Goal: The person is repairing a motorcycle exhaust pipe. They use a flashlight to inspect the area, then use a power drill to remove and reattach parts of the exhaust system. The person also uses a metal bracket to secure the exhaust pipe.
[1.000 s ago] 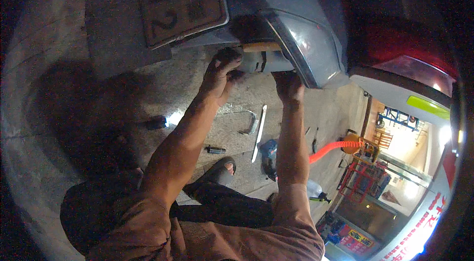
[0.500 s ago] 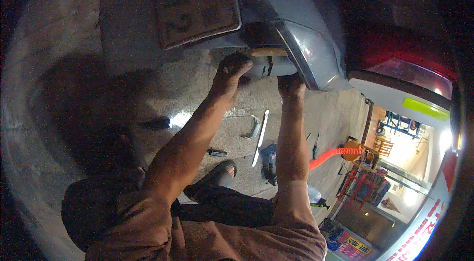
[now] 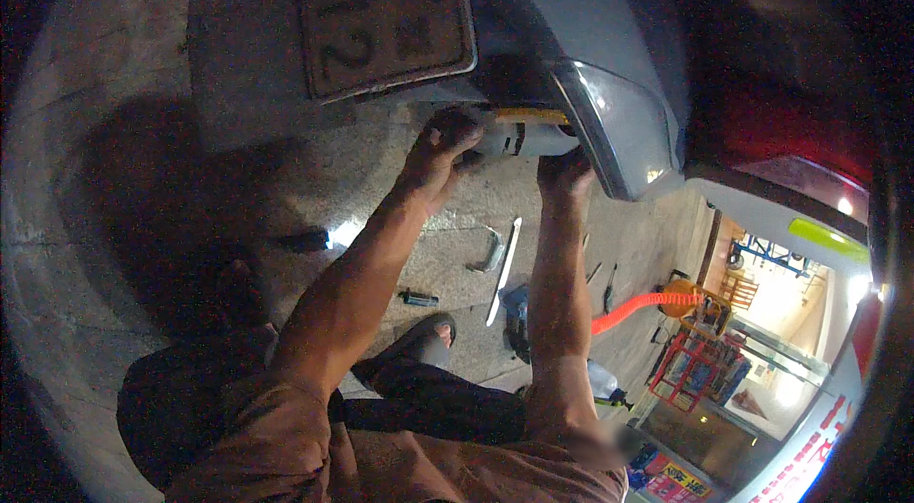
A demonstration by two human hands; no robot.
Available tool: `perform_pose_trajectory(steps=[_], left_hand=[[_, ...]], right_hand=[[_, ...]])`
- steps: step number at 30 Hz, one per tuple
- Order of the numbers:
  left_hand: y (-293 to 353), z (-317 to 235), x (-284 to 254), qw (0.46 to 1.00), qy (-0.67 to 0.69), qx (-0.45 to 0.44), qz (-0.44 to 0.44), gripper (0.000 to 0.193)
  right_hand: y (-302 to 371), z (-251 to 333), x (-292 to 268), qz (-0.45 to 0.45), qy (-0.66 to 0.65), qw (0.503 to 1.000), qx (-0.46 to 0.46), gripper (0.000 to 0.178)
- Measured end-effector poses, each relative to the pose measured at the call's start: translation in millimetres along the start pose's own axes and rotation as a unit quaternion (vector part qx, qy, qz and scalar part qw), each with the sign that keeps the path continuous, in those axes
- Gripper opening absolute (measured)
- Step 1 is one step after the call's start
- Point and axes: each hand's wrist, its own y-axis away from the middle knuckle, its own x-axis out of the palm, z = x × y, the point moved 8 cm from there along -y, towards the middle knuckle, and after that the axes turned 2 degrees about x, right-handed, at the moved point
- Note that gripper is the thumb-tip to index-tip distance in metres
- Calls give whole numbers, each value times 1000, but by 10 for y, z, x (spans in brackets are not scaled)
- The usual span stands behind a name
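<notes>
We see a pale cylindrical part [image 3: 522, 138] tucked under a smooth grey vehicle body [image 3: 609, 122]. Our left hand [image 3: 440, 149] curls closed around its left end; our right hand [image 3: 564, 172] presses beneath, grip unclear. Tools [image 3: 503, 270] litter the rough concrete floor [image 3: 238, 170].

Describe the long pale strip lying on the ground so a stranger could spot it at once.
Start at the grey vehicle body overhead and drop between the forearms to the concrete ground. The pale strip lies beside a short curved metal piece. It alone is long, straight and whitish.
</notes>
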Motion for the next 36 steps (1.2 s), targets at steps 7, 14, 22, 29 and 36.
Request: perform_pose_trajectory(steps=[7, 14, 22, 29, 36], left_hand=[[97, 44, 64, 1000, -10, -4, -18, 35], [-13, 74, 0, 998, -59, -12, -36, 31], [85, 260, 222, 996, -80, -46, -23, 43], [182, 405, -154, 998, -4, -64, 15, 45], [371, -87, -249, 965, -239, -28, 105, 77]], right_hand=[[2, 30, -79, 8, -14, 1000, 8, 68], [-45, 5, 18, 1, -16, 1000, 2, 70], [-105, 62, 18, 85, -60, 994, 45, 72], [181, -261, -382, 17, -148, 984, 102, 75], [396, -324, -20, 207, -239, 940, 125, 78]])
